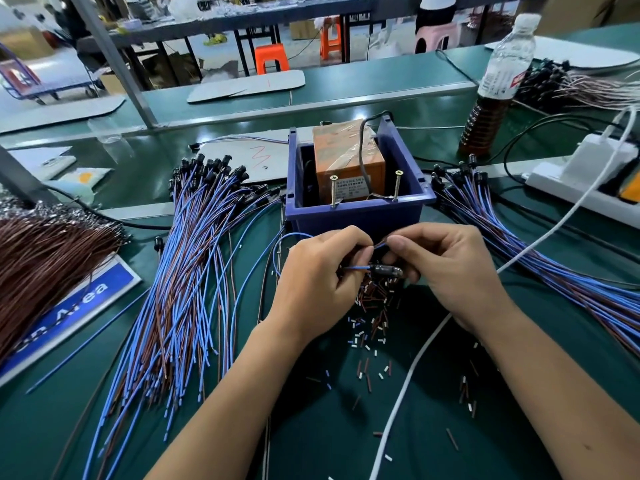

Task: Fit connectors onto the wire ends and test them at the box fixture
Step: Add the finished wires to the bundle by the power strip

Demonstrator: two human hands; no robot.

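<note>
Two bare forearms reach into view, the left hand and right hand without gloves, rings or sleeves.

Dark green workbench mat across the near ground, edged far off by a pale metal rail. Slanted grey steel post rising at far left. Beyond, a second green bench with flat white boards. Further back, dark-framed tables, orange plastic stools, a pink stool, cardboard boxes, a blue trolley on pale floor. Bright, even daylight-like wash over all.
</note>
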